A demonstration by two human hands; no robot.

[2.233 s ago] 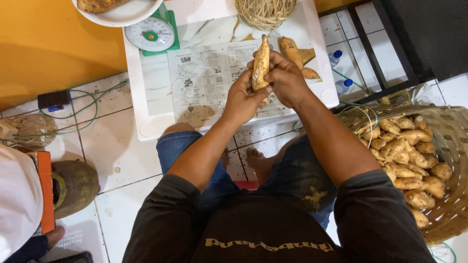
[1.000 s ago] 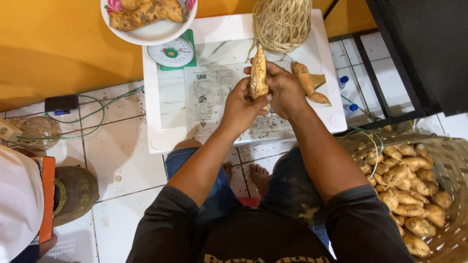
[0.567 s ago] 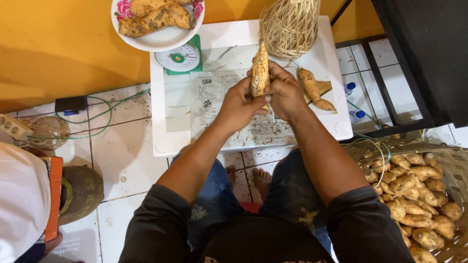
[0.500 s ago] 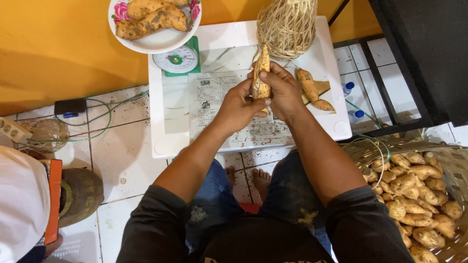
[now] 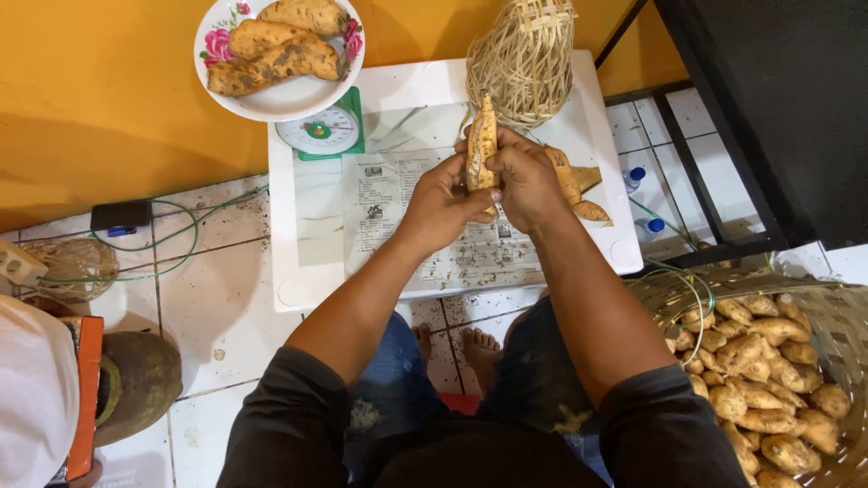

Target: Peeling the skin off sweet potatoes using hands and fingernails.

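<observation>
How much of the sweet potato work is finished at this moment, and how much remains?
Done, it seems: three tubers lie on the flowered plate atop the green scale, and two more rest on the white board. In hand: the left hand and right hand grip one upright sweet potato. Left: the woven basket beside the person holds many tubers.

White low table (image 5: pixel 307 226), rectangular, rounded corners, standing on a white tiled floor (image 5: pixel 217 307). On the table: a sheet of newspaper (image 5: pixel 398 203) at centre; a green kitchen scale (image 5: pixel 321 136) at 11 o'clock, bearing a floral plate (image 5: pixel 271 104) of sweet potatoes; a woven rattan cage (image 5: pixel 524 59) at 1 o'clock; loose sweet potatoes (image 5: pixel 579 185) at 3 o'clock. On the floor: a woven basket (image 5: pixel 841 316) of sweet potatoes at 4 o'clock; two small bottles (image 5: pixel 642 199) at 3 o'clock; a black adapter (image 5: pixel 120 215) with green cable at 9 o'clock.
</observation>
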